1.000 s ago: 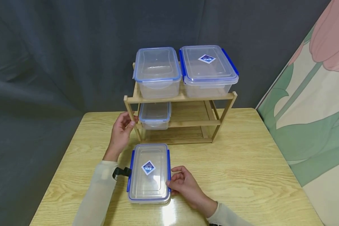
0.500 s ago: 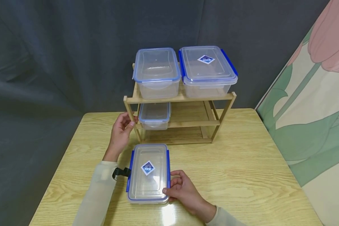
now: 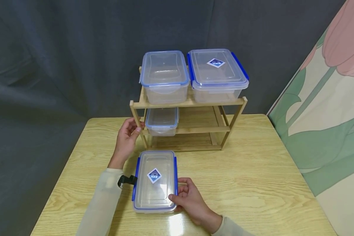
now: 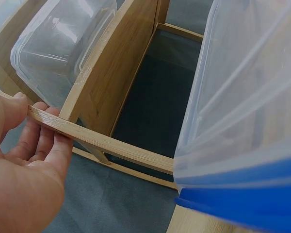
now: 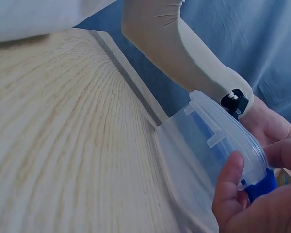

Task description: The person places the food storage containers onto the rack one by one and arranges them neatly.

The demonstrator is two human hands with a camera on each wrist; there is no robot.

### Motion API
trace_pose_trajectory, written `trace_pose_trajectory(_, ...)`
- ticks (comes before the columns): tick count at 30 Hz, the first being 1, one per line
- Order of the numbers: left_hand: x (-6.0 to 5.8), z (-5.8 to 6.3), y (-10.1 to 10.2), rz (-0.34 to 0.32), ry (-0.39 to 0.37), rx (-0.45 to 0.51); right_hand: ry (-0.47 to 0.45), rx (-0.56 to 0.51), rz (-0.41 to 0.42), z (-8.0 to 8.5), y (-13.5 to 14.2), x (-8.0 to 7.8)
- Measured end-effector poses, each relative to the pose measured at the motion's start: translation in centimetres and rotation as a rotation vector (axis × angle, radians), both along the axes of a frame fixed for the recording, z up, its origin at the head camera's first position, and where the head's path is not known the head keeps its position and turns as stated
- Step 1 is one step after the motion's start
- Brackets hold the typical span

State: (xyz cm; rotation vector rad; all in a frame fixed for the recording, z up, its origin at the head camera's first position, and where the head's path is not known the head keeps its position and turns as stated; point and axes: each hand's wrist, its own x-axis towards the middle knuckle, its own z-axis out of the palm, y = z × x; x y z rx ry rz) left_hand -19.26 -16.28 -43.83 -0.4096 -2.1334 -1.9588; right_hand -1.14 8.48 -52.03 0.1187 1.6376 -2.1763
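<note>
On the left of the wooden rack (image 3: 233,116), my left hand (image 3: 126,137) pinches the front upright between thumb and fingers; the left wrist view shows the fingertips round the wooden bar (image 4: 111,145). A clear food container (image 3: 153,195) with blue side clips lies on the table in front of the rack. My right hand (image 3: 193,203) grips its near right corner, thumb on the lid and fingers at the side. A smaller container (image 3: 161,119) sits on the middle shelf, close to the left hand.
Two larger lidded containers, a plain-lidded one (image 3: 165,72) and one with blue clips (image 3: 218,73), stand on the rack's top shelf. The wood-grain table (image 3: 253,173) stretches out to the right. A dark curtain (image 3: 76,59) hangs behind, with a floral panel (image 3: 339,131) at the right.
My right hand has slid a little toward the container's near corner, and its thumb has moved onto the lid. The left hand stays on the rack's upright.
</note>
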Motion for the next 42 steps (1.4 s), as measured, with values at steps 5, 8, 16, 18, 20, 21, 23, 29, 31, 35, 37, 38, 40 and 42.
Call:
trace_pose_trajectory(5,0.0,0.0,0.0,-0.001,0.009,-0.002,0.018,0.015,-0.031,0.1,0.1,-0.1)
trace_pose_trajectory(8,0.0,0.0,0.1,-0.002,0.013,0.005,0.022,0.018,-0.039,0.1,0.2,-0.2)
trace_pose_trajectory(16,-0.1,0.0,0.1,-0.002,0.024,0.012,0.044,0.018,-0.049,0.2,0.6,-0.3)
trace_pose_trajectory(18,0.0,0.0,0.1,-0.001,0.019,0.013,0.047,0.027,-0.053,0.2,0.7,-0.4)
trace_pose_trajectory(20,0.0,-0.1,0.1,-0.004,0.019,0.019,0.049,0.029,-0.055,0.3,0.8,-0.3)
trace_pose_trajectory(21,0.0,-0.1,0.1,-0.005,0.018,0.02,0.052,0.03,-0.056,0.4,0.9,-0.3)
trace_pose_trajectory(23,0.0,-0.1,0.0,-0.004,0.014,0.016,0.058,0.026,-0.054,0.5,1.0,-0.3)
trace_pose_trajectory(29,-0.1,-0.2,0.0,0.001,0.007,-0.001,0.084,0.008,-0.056,0.6,1.4,-0.4)
trace_pose_trajectory(31,-0.1,-0.2,0.0,0.001,0.006,0.003,0.094,0.002,-0.057,0.6,1.5,-0.4)
trace_pose_trajectory(35,-0.1,-0.2,-0.1,0.003,0.003,0.005,0.116,-0.006,-0.044,0.5,1.8,-0.3)
trace_pose_trajectory(37,-0.1,-0.2,0.0,0.006,0.003,0.001,0.122,-0.012,-0.04,0.4,1.9,-0.2)
trace_pose_trajectory(38,-0.1,-0.2,0.0,0.006,0.005,0.0,0.124,-0.015,-0.037,0.5,1.9,-0.2)
trace_pose_trajectory(40,-0.1,-0.2,0.0,0.005,0.007,-0.004,0.126,-0.018,-0.034,0.6,2.1,-0.2)
trace_pose_trajectory(42,0.0,-0.3,-0.1,0.006,0.01,-0.004,0.131,-0.016,-0.032,0.8,2.2,-0.1)
